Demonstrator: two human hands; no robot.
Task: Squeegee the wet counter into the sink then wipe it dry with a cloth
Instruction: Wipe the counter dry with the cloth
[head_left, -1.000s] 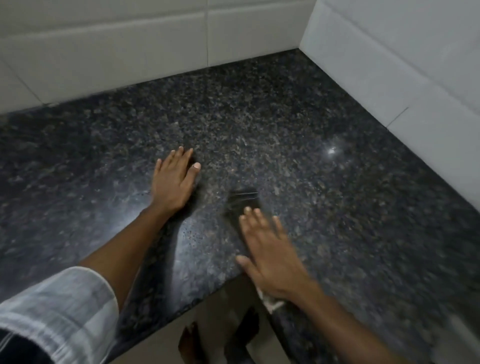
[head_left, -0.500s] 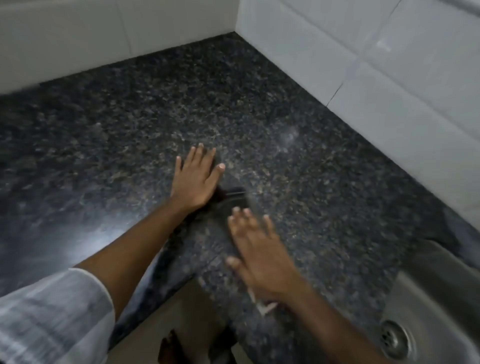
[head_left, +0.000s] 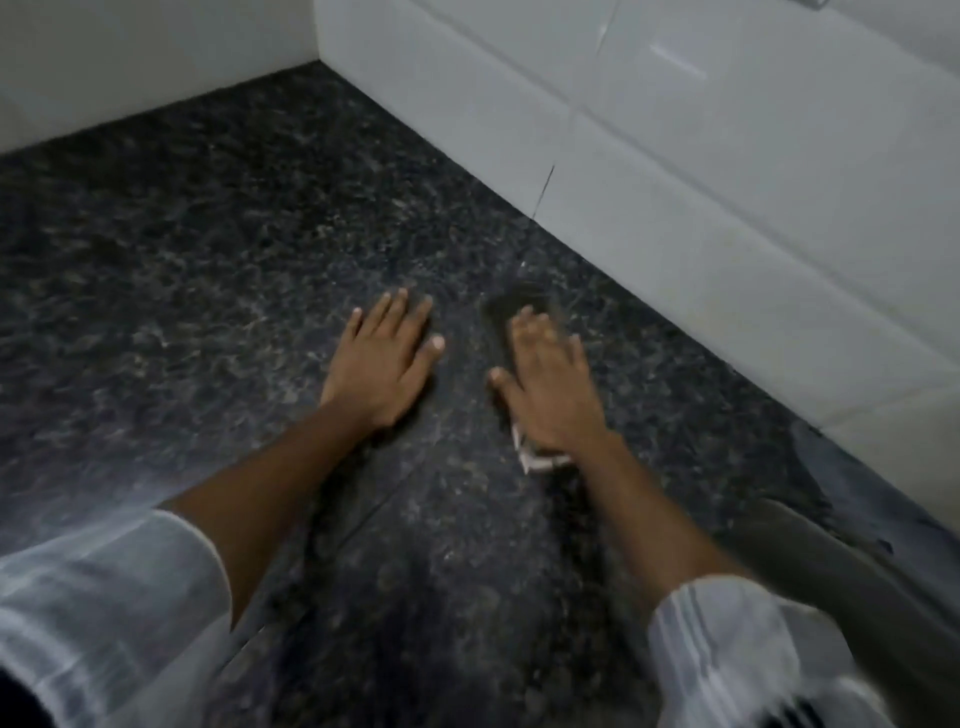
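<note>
The counter (head_left: 208, 260) is dark speckled granite that runs into a corner of white tiles. My left hand (head_left: 387, 364) lies flat on it, fingers together, with nothing under it. Just to its right, my right hand (head_left: 550, 395) presses flat on a dark cloth (head_left: 511, 306). The cloth sticks out ahead of the fingertips, and a whitish corner of it shows under the wrist. The grey sink (head_left: 831, 571) begins at the lower right, and only its near rim is in view. No squeegee is in sight.
White tiled walls (head_left: 727, 156) close the counter at the back and along the right, a short way beyond the cloth. My light striped sleeves fill the bottom corners. The picture is blurred by motion.
My right hand has slid the cloth forward and to the right, towards the tiled wall. The left hand stays flat beside it. The view has swung, so the counter's front edge has dropped out of view.
</note>
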